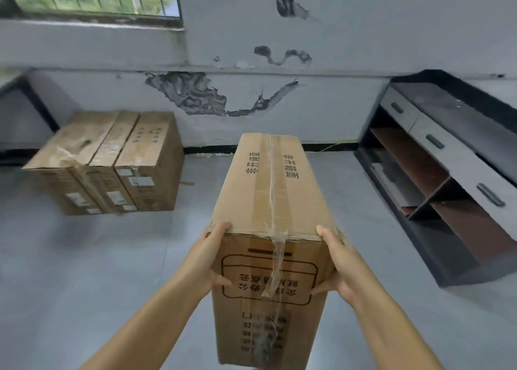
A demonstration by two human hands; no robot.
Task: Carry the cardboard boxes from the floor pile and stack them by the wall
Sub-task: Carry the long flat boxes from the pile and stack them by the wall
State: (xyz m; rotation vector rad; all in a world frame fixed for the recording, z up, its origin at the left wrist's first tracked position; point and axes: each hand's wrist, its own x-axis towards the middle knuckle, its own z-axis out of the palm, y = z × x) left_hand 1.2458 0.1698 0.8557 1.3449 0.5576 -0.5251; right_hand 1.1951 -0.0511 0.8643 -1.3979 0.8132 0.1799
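A tall cardboard box (268, 230) hangs between both hands above the floor (98, 257); the left hand (208, 260) grips its left side, the right hand (340, 266) its right, thumbs on the near face; three boxes (112, 160) stand by the wall (321, 104).

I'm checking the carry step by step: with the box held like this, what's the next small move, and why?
Probably turn left and walk the held box toward the three boxes by the wall. The left hand and right hand already grip its sides, it is off the floor, and that row sits ahead to the left with open floor between.
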